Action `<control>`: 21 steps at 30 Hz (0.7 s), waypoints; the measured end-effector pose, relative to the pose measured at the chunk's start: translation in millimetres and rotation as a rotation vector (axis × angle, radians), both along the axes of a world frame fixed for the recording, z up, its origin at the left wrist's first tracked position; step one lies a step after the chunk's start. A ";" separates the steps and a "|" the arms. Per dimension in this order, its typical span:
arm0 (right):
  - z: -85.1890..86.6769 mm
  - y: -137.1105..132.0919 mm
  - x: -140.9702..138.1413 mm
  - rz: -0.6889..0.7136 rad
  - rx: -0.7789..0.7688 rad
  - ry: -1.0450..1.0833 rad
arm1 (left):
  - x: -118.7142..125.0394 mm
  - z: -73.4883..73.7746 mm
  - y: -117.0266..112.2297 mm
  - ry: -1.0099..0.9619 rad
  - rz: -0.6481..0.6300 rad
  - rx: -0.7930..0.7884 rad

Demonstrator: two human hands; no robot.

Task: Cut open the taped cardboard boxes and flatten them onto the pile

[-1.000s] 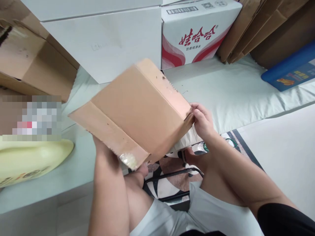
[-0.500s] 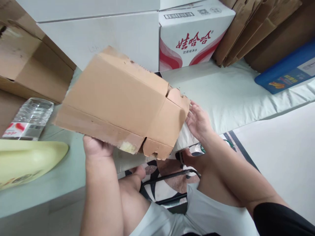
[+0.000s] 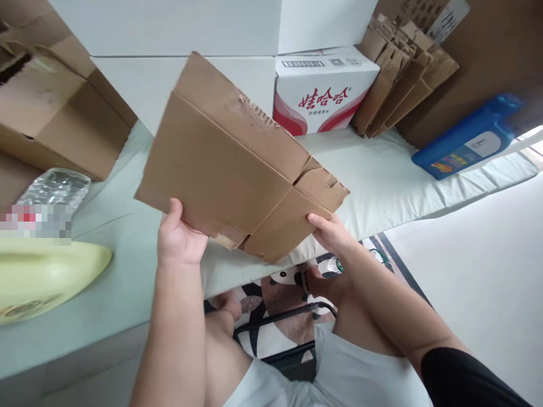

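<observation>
A flattened brown cardboard box (image 3: 224, 161) is held up in front of me, tilted, with creases, torn edges and small flaps at its right end. My left hand (image 3: 181, 234) grips its lower left edge, thumb on the face towards me and fingers hidden behind. At the lower right corner my right hand (image 3: 328, 232) pinches the cardboard, the thumb lying on the near face. Behind it, part of a pale green padded surface (image 3: 373, 192) is covered from view.
White cartons (image 3: 186, 28) and a red-and-white water carton (image 3: 324, 96) stand behind. Folded cardboard (image 3: 394, 79) leans right, near a blue bottle (image 3: 466, 138). Left are an open brown box (image 3: 76, 113), a clear plastic bottle (image 3: 59, 189) and a pale yellow object (image 3: 51, 277).
The cardboard has turned, its right end dropping and its long face tipping further up. My right thumb has closed over its edge, and the left thumb now shows on the near face.
</observation>
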State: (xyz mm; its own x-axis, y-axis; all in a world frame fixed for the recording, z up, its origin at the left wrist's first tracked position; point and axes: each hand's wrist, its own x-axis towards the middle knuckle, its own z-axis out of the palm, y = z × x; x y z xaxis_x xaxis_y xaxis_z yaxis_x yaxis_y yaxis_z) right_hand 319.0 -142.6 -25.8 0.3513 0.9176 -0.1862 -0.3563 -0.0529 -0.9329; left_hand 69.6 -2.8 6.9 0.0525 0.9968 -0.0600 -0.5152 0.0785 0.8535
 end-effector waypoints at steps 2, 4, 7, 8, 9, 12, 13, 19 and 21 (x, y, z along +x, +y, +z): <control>0.3 -5.3 -7.5 -0.001 -0.039 -0.039 | -0.6 -4.9 3.2 -0.002 0.046 -0.039; 3.0 -14.0 -11.3 -0.055 -0.091 -0.072 | -0.2 -5.4 3.1 0.022 0.092 -0.122; 15.1 -40.6 1.8 -0.270 -0.103 -0.124 | 1.2 -1.4 -1.0 0.091 0.067 -0.273; 21.6 -54.0 12.0 -0.378 -0.081 -0.152 | 1.6 0.5 -2.6 0.117 0.040 -0.303; 29.2 -69.3 24.4 -0.510 -0.048 -0.196 | 2.1 2.5 -4.0 0.139 0.010 -0.319; 54.4 -118.6 66.3 -0.928 0.038 -0.365 | 4.2 8.4 -7.0 0.166 -0.047 -0.330; 61.9 -132.7 79.4 -1.024 0.030 -0.434 | 5.6 10.1 -7.6 0.162 -0.060 -0.329; 79.7 -150.8 142.6 -1.274 -0.225 -0.770 | 20.1 11.8 -9.6 0.153 -0.113 -0.334; 79.2 -134.8 164.0 -1.274 -0.272 -0.748 | 24.5 9.7 -9.5 0.168 -0.117 -0.321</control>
State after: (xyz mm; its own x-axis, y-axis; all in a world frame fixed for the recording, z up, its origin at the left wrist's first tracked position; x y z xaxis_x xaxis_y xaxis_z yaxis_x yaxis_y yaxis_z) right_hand 483.0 -277.4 53.4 0.9540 -0.1003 0.2827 0.2455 -0.2802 -0.9280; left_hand 94.1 -12.4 16.6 0.1280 0.9137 -0.3856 -0.3418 0.4057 0.8477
